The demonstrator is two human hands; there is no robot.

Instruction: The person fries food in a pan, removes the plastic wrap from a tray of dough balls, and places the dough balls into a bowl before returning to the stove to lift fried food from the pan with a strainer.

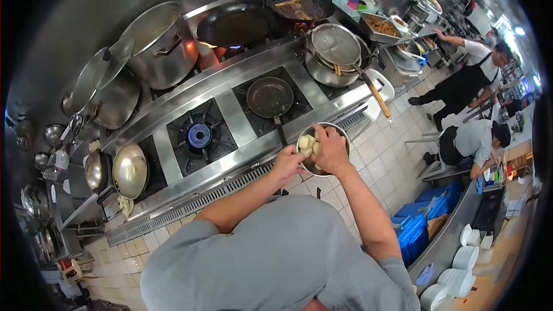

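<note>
Close in front of my body, a round metal bowl holds several pale, rounded pieces. My left hand grips the bowl's left rim, fingers wrapped round its side. Inside the bowl, my right hand has its fingers curled over the pale pieces; what lies under the palm is hidden. Just beyond the bowl, a small dark frying pan sits on the stove, its handle pointing towards my left hand.
A lit burner is left of the frying pan. Large pots and dark pans line the back. A strainer rests on a pot. Two people are at the right. Stacked plates stand lower right.
</note>
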